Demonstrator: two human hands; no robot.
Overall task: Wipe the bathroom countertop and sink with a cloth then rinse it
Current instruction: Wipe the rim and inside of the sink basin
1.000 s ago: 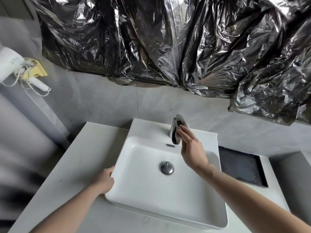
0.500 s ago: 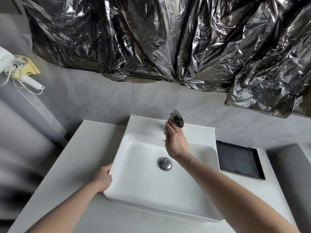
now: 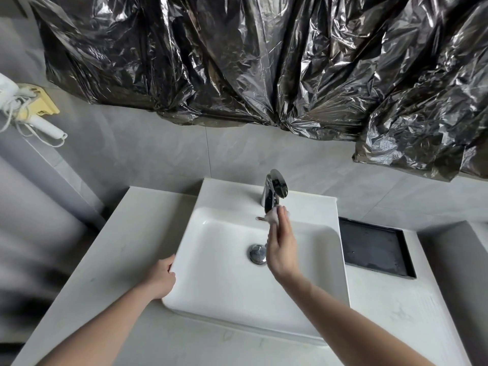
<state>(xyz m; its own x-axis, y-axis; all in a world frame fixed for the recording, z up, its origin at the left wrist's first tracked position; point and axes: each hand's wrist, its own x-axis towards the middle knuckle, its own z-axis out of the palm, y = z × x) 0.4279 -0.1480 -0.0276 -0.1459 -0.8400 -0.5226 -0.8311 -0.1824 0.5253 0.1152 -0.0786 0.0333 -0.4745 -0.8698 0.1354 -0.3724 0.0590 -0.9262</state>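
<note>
A white rectangular sink (image 3: 227, 294) stands on a pale countertop (image 3: 111, 249), with a chrome drain plug (image 3: 257, 253) in its bowl and a chrome faucet (image 3: 273, 190) at its back rim. My right hand (image 3: 281, 245) is raised over the bowl just below the faucet's spout, its fingertips pinching a small white wad of cloth (image 3: 273, 215). My left hand (image 3: 162, 276) grips the sink's left rim, thumb on top.
A black rectangular tray (image 3: 375, 250) is set into the countertop right of the sink. Crumpled black plastic sheeting (image 3: 250, 62) hangs over the wall above. A white hair dryer with a coiled cord (image 3: 15, 107) hangs at the far left.
My right hand has come down off the faucet's handle to below the spout, and the small white cloth now shows at its fingertips. My left hand stays on the rim.
</note>
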